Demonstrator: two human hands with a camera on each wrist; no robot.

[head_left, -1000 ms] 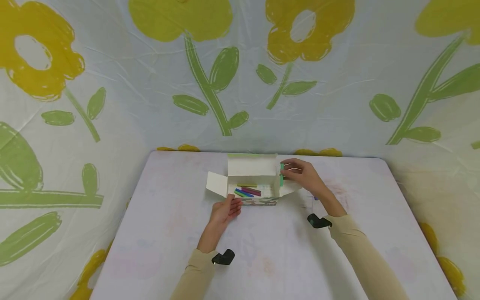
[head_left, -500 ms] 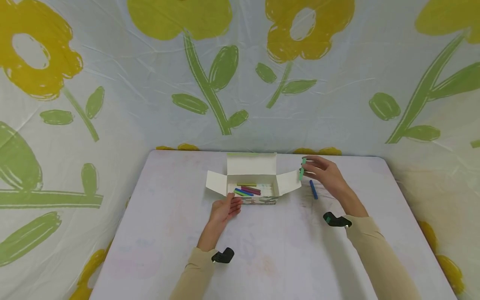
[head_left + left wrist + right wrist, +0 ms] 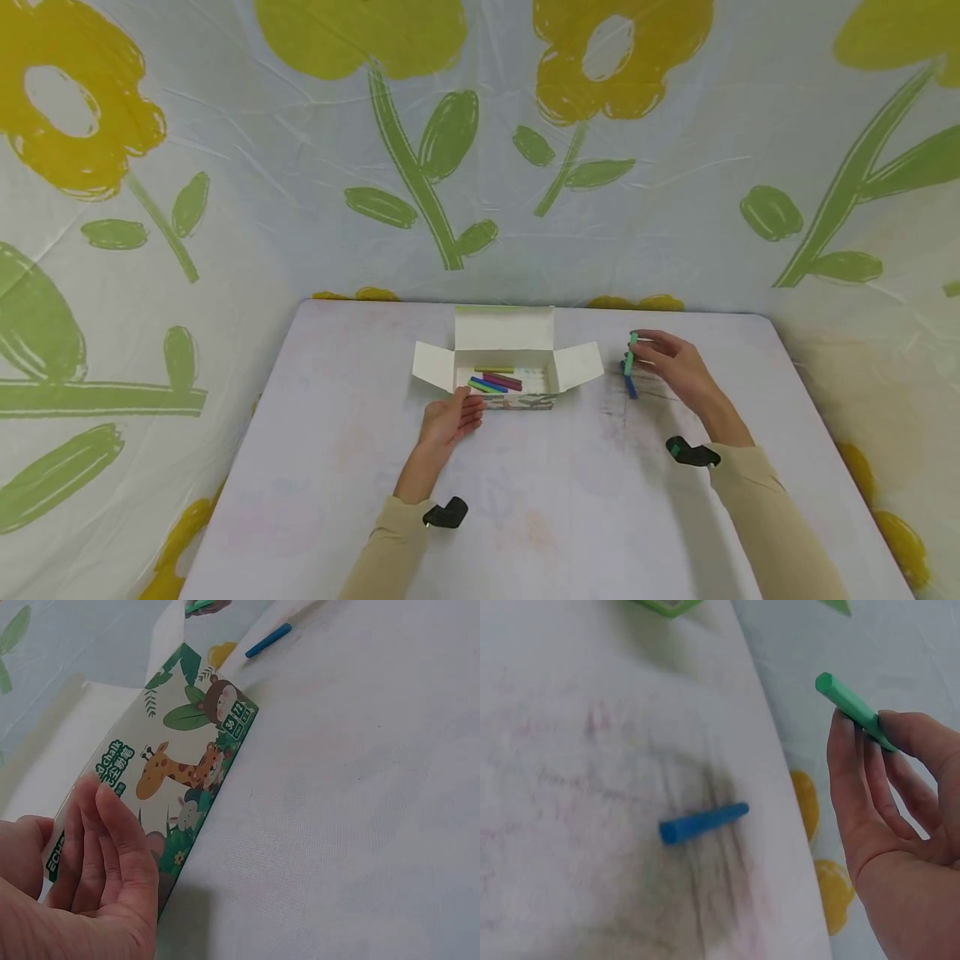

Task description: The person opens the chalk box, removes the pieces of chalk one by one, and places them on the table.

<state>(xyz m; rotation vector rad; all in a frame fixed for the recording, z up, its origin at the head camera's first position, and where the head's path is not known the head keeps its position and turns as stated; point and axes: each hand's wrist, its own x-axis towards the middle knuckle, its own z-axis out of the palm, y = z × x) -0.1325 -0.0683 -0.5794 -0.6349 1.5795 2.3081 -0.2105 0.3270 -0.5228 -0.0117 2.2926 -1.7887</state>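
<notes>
A paper chalk box, printed with a giraffe and other animals, stands on the table with its flaps spread. My left hand grips its front wall near the left corner; in the left wrist view the fingers lie along the printed side. Inside the box are several sticks of chalk. To the box's right, my right hand pinches a green chalk stick between thumb and fingertips, raised above the table. Below it a blue chalk stick lies on the table.
The white table carries dark and reddish chalk smears around the blue chalk. A flower-printed cloth hangs right behind the table's far edge. The box's right flap sticks out towards the right hand.
My right hand has carried the green chalk rightwards from the box's right flap, then lowered it near the blue chalk. The left hand and the box have stayed put.
</notes>
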